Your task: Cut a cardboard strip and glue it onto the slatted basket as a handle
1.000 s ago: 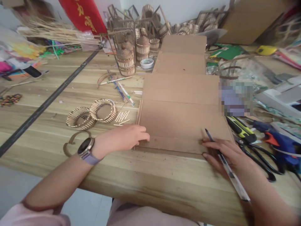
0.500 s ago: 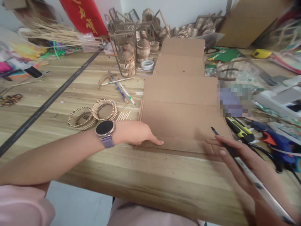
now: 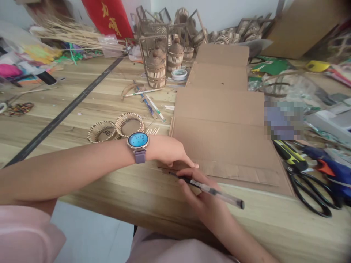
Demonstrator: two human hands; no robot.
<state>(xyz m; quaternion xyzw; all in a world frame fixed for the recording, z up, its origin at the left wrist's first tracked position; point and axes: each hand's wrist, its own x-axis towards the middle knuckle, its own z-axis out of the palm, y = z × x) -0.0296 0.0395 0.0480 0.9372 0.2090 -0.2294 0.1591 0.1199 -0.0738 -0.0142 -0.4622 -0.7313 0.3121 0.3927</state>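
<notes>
Across the near left corner of a flattened cardboard sheet [image 3: 219,142], my left hand [image 3: 172,151] rests with one finger stretched along the board. Its other fingers are mostly hidden beneath it. A watch [image 3: 138,140] is on that wrist. My right hand [image 3: 205,195] grips a pen [image 3: 203,186] with a clear barrel and black ends. The pen's tip points left, close to the near edge of the cardboard, just below my left hand; whether it touches anything I cannot tell.
Two slatted rings [image 3: 129,124] and short sticks [image 3: 153,130] lie left of the cardboard. Scissors [image 3: 311,190], a yellow-black cutter [image 3: 290,155] and a blue glue gun [image 3: 334,173] lie right. Small slatted buckets [image 3: 156,69] and a tape roll [image 3: 179,75] stand behind.
My right hand has moved left with the pen, from the cardboard's right side to beside my left hand. The watch face has lit up. The view has shifted slightly, revealing the scissor handles.
</notes>
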